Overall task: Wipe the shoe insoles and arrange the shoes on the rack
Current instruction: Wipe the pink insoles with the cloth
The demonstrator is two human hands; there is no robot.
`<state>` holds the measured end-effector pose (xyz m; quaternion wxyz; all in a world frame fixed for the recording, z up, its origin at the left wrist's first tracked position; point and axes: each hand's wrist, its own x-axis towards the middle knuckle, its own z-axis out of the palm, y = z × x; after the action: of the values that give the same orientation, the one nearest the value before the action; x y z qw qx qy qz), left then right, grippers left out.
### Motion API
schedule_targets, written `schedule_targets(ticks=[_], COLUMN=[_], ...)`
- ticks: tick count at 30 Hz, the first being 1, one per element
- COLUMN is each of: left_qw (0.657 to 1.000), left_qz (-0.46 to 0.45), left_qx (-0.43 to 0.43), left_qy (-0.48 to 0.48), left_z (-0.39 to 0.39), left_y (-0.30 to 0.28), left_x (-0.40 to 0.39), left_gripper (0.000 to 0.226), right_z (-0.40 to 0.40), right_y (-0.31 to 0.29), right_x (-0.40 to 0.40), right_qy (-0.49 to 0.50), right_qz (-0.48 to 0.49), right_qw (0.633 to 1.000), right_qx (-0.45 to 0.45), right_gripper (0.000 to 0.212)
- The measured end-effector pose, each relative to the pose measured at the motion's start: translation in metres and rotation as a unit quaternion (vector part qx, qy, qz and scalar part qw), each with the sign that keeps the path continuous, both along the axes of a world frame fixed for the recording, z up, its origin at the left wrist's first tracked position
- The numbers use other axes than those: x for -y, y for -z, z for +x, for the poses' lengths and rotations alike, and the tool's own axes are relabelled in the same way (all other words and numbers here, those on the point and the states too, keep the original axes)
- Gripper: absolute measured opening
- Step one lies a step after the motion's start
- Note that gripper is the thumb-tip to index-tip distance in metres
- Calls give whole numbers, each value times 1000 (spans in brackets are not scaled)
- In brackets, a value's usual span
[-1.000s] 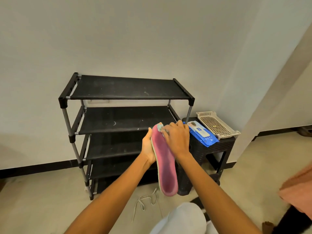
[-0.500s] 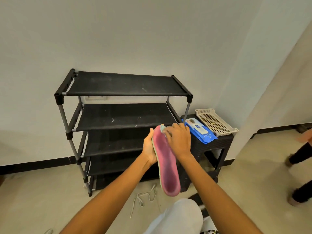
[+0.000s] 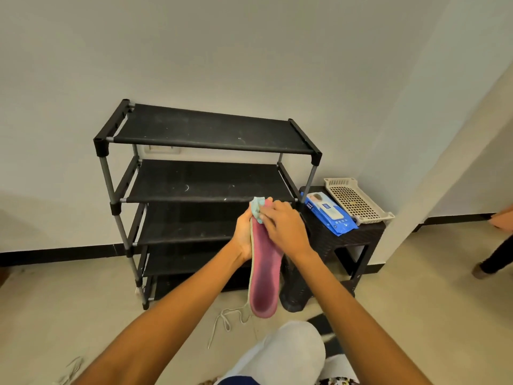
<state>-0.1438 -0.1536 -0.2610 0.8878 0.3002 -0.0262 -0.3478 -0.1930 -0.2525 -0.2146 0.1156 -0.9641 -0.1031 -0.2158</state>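
holding a pink insole (image 3: pixel 265 269) up in front of the rack, that's basically the whole shot. left hand (image 3: pixel 244 234) is wrapped around the insole's left edge near the toe end, fingers tucked behind it so you mostly see the thumb side and the heel of the hand. right hand (image 3: pixel 283 227) sits on top of the upper face, fingers curled over a small light-blue wipe (image 3: pixel 257 209) and pressing it onto the toe end, so that grip is closed down on the cloth. a bit of the wipe sticks out past the fingertips, just above where the left hand holds on.

the insole hangs down from the two hands, heel end lowest and pointing back toward the person, with a pale greenish rim showing along its left edge.

right behind the hands is the black shoe rack (image 3: pixel 205 134), its shelves dusty looking. just off to the right of the right hand there's a dark stool (image 3: pixel 347 240) with a blue pack of wet wipes (image 3: pixel 329 212) and a beige perforated tray (image 3: pixel 358 201) lying side by side on it. below the insole's heel end a white shoelace (image 3: pixel 227 318) trails across the floor, and a dark shoe (image 3: pixel 294 293) stands just right of the insole against the stool leg. can't tell much about it, half hidden. someone else's leg (image 3: pixel 497 254) shows at the far right edge.
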Motion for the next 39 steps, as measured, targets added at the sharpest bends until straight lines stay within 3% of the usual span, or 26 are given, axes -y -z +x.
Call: schedule_targets(ticks=[3, 7, 11, 14, 18, 21, 27, 32, 36, 39], left_qw=[999, 998, 1000, 1000, 998, 999, 1000, 999, 997, 997], left_qz=[-26, -23, -7, -7, -51, -25, -9, -28, -37, 5], left_qx=[-16, -51, -19, 3, -11, -34, -19, -26, -37, -43], left_qy=[-38, -40, -17, -15, -17, 1, -15, -35, -49, -60], left_z=[14, 14, -5, -11, 0, 0, -18, -6, -3, -9], left_y=[3, 11, 11, 5, 5, 13, 0, -5, -4, -7], left_x=[-7, -9, -1, 6, 2, 1, 18, 9, 3, 2], left_gripper=[52, 57, 56, 54, 51, 64, 63, 60, 55, 54], right_z=[-19, -38, -16, -6, -27, -38, -14, -32, -52, -46], right_y=[14, 28, 11, 1, 23, 30, 0, 9, 18, 8], right_x=[-13, -5, 14, 14, -4, 5, 22, 8, 20, 25], right_qy=[-58, -112, 25, 97, -45, -120, 66, -66, -186, -123], right_qz=[-19, -140, -227, -193, -109, -170, -196, -95, -149, -93], right_qw=[998, 983, 973, 976, 991, 977, 978, 992, 970, 984], right_qx=[-4, 31, 29, 32, 55, 53, 31, 40, 33, 87], right_gripper=[26, 32, 35, 35, 20, 30, 26, 20, 22, 18])
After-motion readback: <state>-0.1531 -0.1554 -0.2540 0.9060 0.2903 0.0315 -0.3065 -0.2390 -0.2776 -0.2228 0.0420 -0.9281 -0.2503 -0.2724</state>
